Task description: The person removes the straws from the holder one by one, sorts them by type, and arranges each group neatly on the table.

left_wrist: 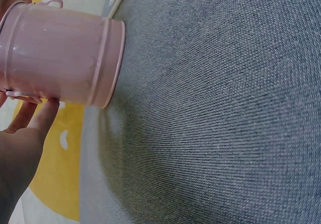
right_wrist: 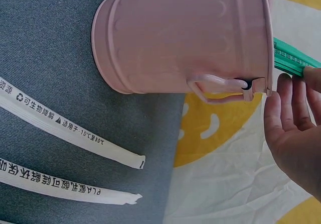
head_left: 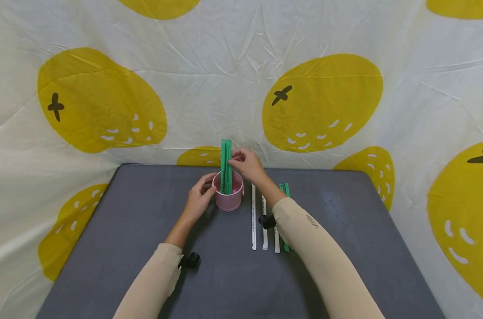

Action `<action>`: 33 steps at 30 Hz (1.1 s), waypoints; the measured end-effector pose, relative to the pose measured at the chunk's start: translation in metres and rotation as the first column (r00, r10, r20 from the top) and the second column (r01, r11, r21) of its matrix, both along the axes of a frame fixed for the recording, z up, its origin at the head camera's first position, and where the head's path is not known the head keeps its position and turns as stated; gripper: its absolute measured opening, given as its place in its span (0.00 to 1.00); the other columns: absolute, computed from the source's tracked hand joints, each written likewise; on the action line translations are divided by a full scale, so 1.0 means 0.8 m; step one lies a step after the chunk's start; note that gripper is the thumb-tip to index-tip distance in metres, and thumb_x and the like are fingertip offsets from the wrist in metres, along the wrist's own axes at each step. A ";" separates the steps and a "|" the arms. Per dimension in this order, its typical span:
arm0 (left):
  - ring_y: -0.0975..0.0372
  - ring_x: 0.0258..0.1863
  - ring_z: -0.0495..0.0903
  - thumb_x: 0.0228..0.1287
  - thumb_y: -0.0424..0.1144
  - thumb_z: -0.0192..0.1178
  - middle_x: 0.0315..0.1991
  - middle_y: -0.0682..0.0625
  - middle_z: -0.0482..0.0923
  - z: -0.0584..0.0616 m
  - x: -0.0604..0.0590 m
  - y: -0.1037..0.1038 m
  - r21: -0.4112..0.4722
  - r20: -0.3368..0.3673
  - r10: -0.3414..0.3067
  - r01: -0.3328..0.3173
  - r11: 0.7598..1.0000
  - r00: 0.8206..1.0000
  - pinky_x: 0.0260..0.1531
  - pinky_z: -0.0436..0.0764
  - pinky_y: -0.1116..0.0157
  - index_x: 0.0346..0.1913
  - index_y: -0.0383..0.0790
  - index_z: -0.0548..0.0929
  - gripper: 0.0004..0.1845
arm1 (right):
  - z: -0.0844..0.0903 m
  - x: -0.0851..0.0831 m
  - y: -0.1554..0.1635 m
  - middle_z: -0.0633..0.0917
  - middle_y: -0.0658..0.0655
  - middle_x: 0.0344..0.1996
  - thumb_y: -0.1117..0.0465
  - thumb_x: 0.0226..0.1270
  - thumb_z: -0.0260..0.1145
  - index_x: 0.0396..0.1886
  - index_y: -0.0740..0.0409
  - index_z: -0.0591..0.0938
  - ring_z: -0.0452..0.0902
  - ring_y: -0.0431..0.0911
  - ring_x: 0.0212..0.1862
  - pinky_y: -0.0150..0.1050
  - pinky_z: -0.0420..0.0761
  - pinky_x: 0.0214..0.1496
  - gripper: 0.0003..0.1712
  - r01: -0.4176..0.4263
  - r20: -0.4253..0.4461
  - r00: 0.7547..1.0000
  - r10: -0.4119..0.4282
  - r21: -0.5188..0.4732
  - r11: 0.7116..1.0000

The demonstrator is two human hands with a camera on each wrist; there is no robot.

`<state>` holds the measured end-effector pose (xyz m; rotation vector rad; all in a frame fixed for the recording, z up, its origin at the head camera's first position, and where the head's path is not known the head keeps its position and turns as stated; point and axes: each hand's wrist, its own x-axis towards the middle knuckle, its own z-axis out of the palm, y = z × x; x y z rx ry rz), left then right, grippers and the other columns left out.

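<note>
A small pink metal bucket point(head_left: 228, 203) stands upright near the back of the table, and several green-wrapped straws point(head_left: 226, 166) rise out of it. My left hand point(head_left: 197, 197) holds the bucket's left side, thumb in front and fingers farther round. In the left wrist view, fingertips meet the bucket wall point(left_wrist: 57, 53) beside a wire handle. With thumb and fingers, my right hand point(head_left: 249, 166) pinches a green straw above the rim on the right. The right wrist view shows that hand beside the green wrappers point(right_wrist: 291, 56); the straws' lower ends are hidden inside.
Right of the bucket, white-wrapped straws point(head_left: 253, 217) and green-wrapped straws point(head_left: 287, 190) lie in a row on the dark grey table point(head_left: 225, 283), partly under my right forearm. Behind the table's back edge hangs a white cloth point(head_left: 213, 97) with yellow fruit shapes.
</note>
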<state>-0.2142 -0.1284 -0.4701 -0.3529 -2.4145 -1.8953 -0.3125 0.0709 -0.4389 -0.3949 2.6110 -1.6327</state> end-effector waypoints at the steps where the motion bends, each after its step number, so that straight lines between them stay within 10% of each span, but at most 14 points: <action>1: 0.30 0.61 0.76 0.75 0.33 0.59 0.63 0.25 0.75 0.000 0.000 0.000 0.000 0.002 0.001 -0.001 1.000 1.000 0.65 0.74 0.38 0.70 0.27 0.73 0.25 | 0.001 0.000 0.000 0.88 0.67 0.47 0.64 0.70 0.70 0.53 0.68 0.83 0.86 0.57 0.50 0.47 0.84 0.56 0.16 -0.001 -0.001 1.000 0.001 -0.003 1.000; 17: 0.31 0.61 0.77 0.75 0.32 0.59 0.63 0.26 0.76 0.003 0.001 0.000 0.000 0.001 0.007 -0.007 1.000 1.000 0.65 0.74 0.39 0.70 0.28 0.73 0.24 | 0.009 0.007 0.006 0.85 0.67 0.47 0.65 0.70 0.70 0.52 0.68 0.80 0.83 0.58 0.52 0.45 0.83 0.57 0.15 0.021 0.057 0.998 -0.016 -0.101 0.995; 24: 0.39 0.58 0.82 0.73 0.31 0.60 0.62 0.35 0.80 -0.047 -0.021 -0.005 -0.012 -0.024 0.052 -0.052 0.999 0.998 0.62 0.78 0.43 0.69 0.41 0.77 0.23 | 0.007 0.008 0.013 0.83 0.63 0.46 0.65 0.72 0.68 0.55 0.69 0.79 0.82 0.52 0.46 0.37 0.83 0.48 0.17 0.022 0.090 0.996 -0.008 -0.151 0.988; 33: 0.41 0.58 0.83 0.73 0.31 0.60 0.62 0.35 0.80 -0.050 -0.018 -0.004 -0.009 -0.034 0.054 -0.054 0.998 0.998 0.62 0.78 0.43 0.69 0.40 0.77 0.23 | 0.025 0.013 0.029 0.81 0.57 0.44 0.66 0.76 0.64 0.57 0.69 0.76 0.83 0.50 0.47 0.55 0.84 0.57 0.15 0.057 0.097 0.995 -0.033 -0.250 0.967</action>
